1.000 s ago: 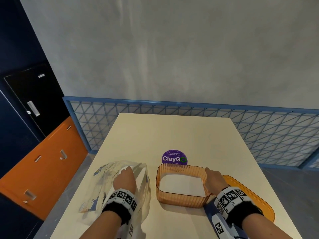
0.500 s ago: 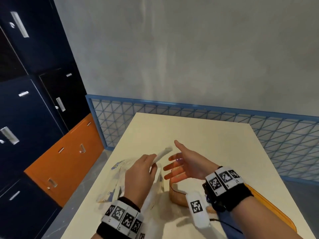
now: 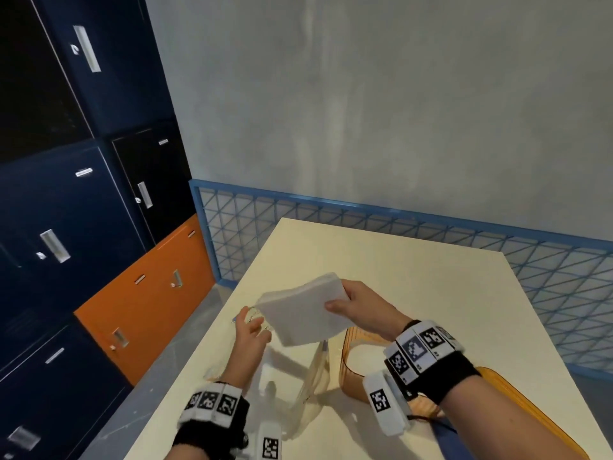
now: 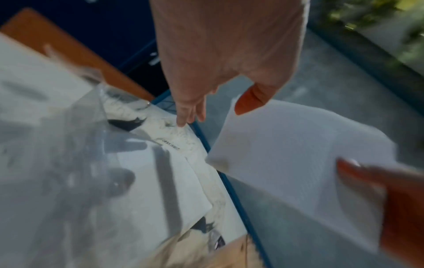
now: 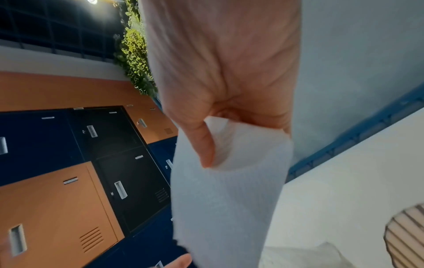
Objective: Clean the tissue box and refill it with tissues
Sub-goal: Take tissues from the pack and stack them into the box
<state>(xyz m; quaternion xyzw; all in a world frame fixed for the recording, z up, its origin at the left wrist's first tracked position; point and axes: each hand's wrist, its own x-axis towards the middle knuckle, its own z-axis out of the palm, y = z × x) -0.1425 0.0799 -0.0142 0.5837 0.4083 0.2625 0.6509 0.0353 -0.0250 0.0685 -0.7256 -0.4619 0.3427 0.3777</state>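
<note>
Right hand [image 3: 360, 308] grips a white tissue stack [image 3: 303, 313], held in the air above the table [image 3: 414, 277]. Thumb on the stack's top face near its right edge, the other fingers underneath, so the stack sticks out leftward and nearer from the grip. Stack is tilted, far-right corner highest, near edge drooping. In the right wrist view the thumb [image 5: 201, 145] presses into the tissues and the stack [image 5: 220, 199] bends down away from the palm.

Left hand [image 3: 248, 333] is below and left of the stack, fingers loosely spread and holding nothing. Fingertips are at the clear plastic tissue wrapper [image 3: 292, 386], which lies on the table under the stack; in the left wrist view the fingertips [image 4: 183, 119] appear to touch the wrapper's [image 4: 142, 181] printed film, but blur makes contact hard to confirm. The left thumb sits just beside the stack's corner [image 4: 298, 163]; cannot tell if it touches.

Orange translucent tissue box [image 3: 351, 376] stands on the table to the right of the wrapper, below the right wrist, mostly hidden by the forearm. Stack is up and left of the box, not in it. The box's orange lid [image 3: 530, 413] lies flat on the table on the near right, partly under the right arm.

Blue and orange lockers [image 3: 99, 227] on the left; blue lattice railing [image 3: 431, 234] beyond the table's far edge; grey wall behind.
</note>
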